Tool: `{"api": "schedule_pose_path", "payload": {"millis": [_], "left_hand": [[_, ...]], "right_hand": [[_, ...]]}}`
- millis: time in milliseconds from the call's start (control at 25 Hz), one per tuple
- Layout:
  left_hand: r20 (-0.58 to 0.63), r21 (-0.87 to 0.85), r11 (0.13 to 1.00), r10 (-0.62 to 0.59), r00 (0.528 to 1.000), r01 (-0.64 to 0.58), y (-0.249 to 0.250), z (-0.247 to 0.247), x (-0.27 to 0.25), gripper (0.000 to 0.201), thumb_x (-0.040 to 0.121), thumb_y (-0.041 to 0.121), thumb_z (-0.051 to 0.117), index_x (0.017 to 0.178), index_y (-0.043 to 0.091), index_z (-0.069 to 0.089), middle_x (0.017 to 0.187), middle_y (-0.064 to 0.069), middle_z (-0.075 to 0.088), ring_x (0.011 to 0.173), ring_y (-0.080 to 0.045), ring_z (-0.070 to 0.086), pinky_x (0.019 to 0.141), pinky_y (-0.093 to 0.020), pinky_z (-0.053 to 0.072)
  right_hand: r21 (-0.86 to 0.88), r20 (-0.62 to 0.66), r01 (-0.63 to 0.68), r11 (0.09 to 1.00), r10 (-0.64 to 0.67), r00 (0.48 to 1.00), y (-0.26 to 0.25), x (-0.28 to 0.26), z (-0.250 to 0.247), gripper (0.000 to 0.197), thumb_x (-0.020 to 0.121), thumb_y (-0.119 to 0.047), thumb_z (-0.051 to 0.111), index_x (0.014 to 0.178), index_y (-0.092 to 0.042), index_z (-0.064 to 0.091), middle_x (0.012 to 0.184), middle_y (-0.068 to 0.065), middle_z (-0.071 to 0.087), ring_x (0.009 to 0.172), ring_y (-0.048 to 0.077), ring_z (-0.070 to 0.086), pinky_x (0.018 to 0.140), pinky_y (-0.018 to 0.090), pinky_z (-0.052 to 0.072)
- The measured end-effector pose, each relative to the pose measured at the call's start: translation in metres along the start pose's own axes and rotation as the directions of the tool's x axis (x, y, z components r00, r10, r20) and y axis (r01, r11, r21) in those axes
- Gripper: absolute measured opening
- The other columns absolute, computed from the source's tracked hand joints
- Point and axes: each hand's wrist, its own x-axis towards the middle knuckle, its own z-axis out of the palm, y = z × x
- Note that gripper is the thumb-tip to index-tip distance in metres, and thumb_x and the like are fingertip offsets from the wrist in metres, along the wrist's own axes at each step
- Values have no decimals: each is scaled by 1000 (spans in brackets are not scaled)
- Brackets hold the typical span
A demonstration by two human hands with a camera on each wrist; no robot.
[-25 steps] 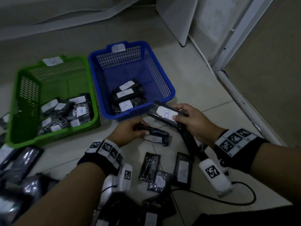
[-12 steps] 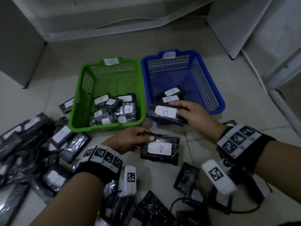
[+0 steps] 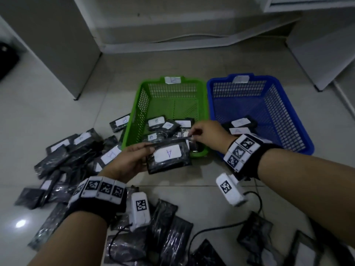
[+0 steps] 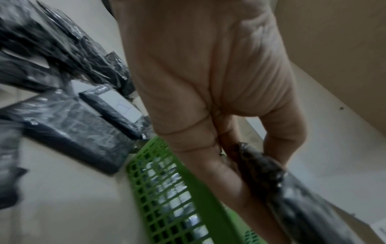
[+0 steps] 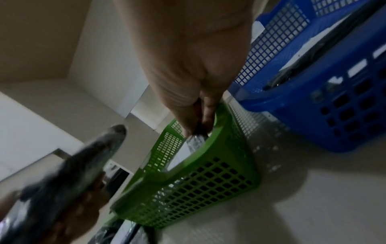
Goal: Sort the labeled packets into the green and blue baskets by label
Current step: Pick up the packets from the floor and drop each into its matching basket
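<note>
Left hand [image 3: 132, 160] pinches the "A" packet [image 3: 169, 157] label-up, likely for reading. Right hand [image 3: 206, 134] pinches a second packet [image 3: 180, 140] over the green basket's [image 3: 143, 104] near edge, apparently for dropping.

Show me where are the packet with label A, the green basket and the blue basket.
packet with label A [image 3: 168, 154]: head view, on its white label.
green basket [image 3: 136, 114]: head view, on its left mesh wall.
blue basket [image 3: 284, 110]: head view, on its right mesh wall.
</note>
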Motion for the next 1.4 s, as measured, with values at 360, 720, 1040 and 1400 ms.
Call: {"api": "schedule_pose_path", "payload": {"millis": [360,720,1040,1400], "left_hand": [[-151,266,947,228,962,-183,9,124,66,21,89,13,62,109,10,60,92,-11,68,83,-26,67,73,-39,59],[106,818,471,439,892,-329,-31,222,107,28,85,21,66,109,13,56,106,-9,59,94,-24,57,81,-29,43],[396,726,147,709,584,-672,-72,276,67,22,83,5,53,102,12,63,102,-9,53,95,-24,49,83,-32,42],[637,745,57,232,735,-664,-145,353,78,46,88,14,52,134,14,47,136,-10,46,117,-32,47,97,-41,42]], "right_hand": [[-33,-480,-221,975,178,859,94,-106,-61,17,84,-2,62,92,-11,73,94,5,61,89,18,56,72,12,32],[-86,-625,-252,964,145,767,157,-214,-90,24,82,7,57,94,-9,71,89,2,54,89,18,51,77,9,36],[78,-390,-653,753,626,675,209,-263,-85,31,79,-6,65,110,-9,65,103,21,57,101,36,56,86,30,42],[-26,-138,-824,566,814,564,217,-322,-81,80,68,-60,72,129,-17,45,122,13,48,111,30,51,86,35,48]]}}
